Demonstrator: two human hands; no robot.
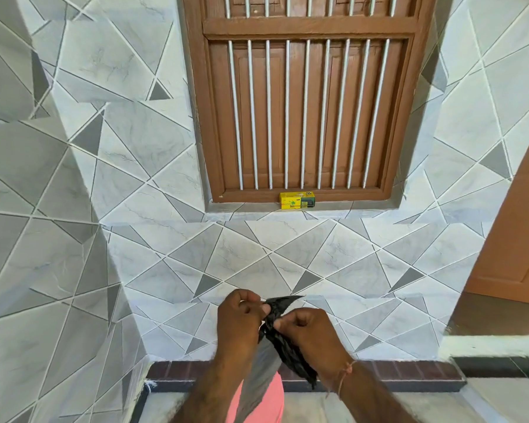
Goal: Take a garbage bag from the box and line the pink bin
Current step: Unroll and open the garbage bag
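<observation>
A crumpled black garbage bag hangs between both hands in front of the tiled wall. My left hand pinches its upper edge from the left. My right hand grips the bag from the right, close beside the left. Part of the bag trails down grey and flat toward the pink bin, which shows only as a pink patch below my forearms at the bottom edge. The yellow garbage bag box lies on the window ledge, well above and beyond my hands.
A brown wooden window with white vertical bars fills the upper middle. Grey and white tiled walls surround it, with a tiled corner jutting out at left. A brown wooden door stands at right. A dark brick skirting runs along the floor.
</observation>
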